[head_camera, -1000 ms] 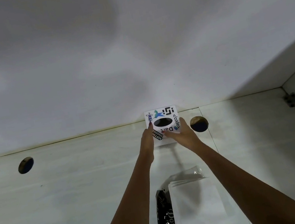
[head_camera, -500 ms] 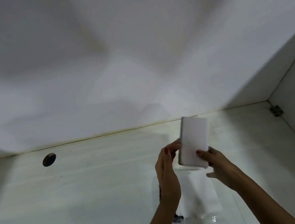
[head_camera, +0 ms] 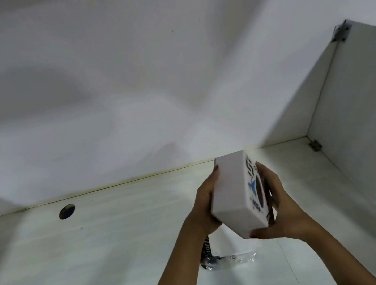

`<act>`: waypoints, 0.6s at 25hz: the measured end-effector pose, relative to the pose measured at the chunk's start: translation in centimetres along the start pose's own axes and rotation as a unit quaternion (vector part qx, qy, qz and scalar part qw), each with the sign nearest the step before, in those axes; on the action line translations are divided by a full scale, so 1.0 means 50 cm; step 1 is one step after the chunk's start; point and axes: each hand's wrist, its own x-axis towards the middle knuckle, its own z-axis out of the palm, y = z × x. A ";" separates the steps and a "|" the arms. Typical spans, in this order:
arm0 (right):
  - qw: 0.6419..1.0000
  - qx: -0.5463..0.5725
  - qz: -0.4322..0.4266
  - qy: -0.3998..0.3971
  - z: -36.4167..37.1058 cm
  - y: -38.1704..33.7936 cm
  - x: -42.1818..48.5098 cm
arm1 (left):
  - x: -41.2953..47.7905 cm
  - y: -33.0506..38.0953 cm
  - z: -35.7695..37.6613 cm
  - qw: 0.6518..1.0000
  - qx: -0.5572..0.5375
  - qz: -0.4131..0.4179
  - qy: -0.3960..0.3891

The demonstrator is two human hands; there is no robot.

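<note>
A white box (head_camera: 232, 192) with an oval opening and colourful stickers on one face is held up above the desk, tilted, its stickered face turned to the right. My left hand (head_camera: 206, 204) grips its left side, fingers curled round the far edge. My right hand (head_camera: 280, 211) grips the stickered side and the near corner, thumb under the box.
Beneath the box a clear plastic pack of white tissues (head_camera: 227, 252) with a dark label lies on the pale desk (head_camera: 101, 256). A round cable hole (head_camera: 67, 211) sits at the back left. A white wall runs behind; a side panel (head_camera: 367, 137) with hinges closes the right.
The box has been lifted off the back of the desk, brought nearer and turned, so its stickered face now points right. Both hands moved back with it.
</note>
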 end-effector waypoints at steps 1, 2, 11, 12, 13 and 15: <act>1.000 -0.009 -0.015 -0.008 0.002 -0.006 -0.007 | -0.005 0.000 -0.001 1.000 0.009 -0.018 -0.006; 1.000 -0.016 -0.023 -0.010 0.005 -0.009 -0.013 | -0.011 0.000 0.000 0.999 0.015 -0.033 -0.010; 0.994 -0.048 -0.031 -0.091 -0.030 -0.030 0.001 | -0.032 0.029 -0.004 0.993 0.095 -0.058 0.026; 0.993 -0.052 -0.039 -0.100 -0.031 -0.033 0.007 | -0.032 0.033 -0.001 0.992 0.114 -0.053 0.026; 0.992 -0.056 -0.049 -0.099 -0.030 -0.039 0.014 | -0.032 0.038 0.000 0.991 0.125 -0.049 0.024; 0.992 -0.066 -0.072 -0.073 -0.024 -0.052 0.025 | -0.034 0.046 -0.002 0.992 0.123 -0.034 0.014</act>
